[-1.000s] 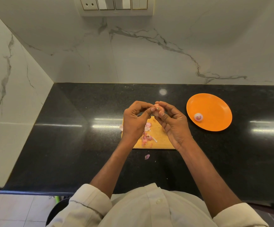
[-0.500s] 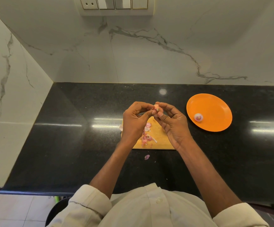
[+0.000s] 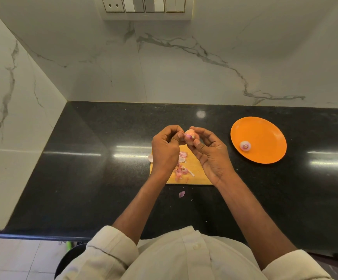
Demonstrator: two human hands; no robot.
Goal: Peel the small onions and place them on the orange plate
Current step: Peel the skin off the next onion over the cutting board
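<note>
With the cutting board as your landmark, the black counter to its left is bare all the way to the marble side wall, so there is free room on that side. Your left hand hovers over the board's left part, fingers curled, its thumb and forefinger pinching at the skin of the small onion, probably to tear a strip away. That onion sits above the board's far edge, so the peels likely drop onto the board; one scrap lies just off its near edge. Your right hand cups the onion from the right, fingertips closed on it to steady it. Well right of the board, across open counter, the orange plate holds one peeled onion near its left rim, leaving most of it free.
</note>
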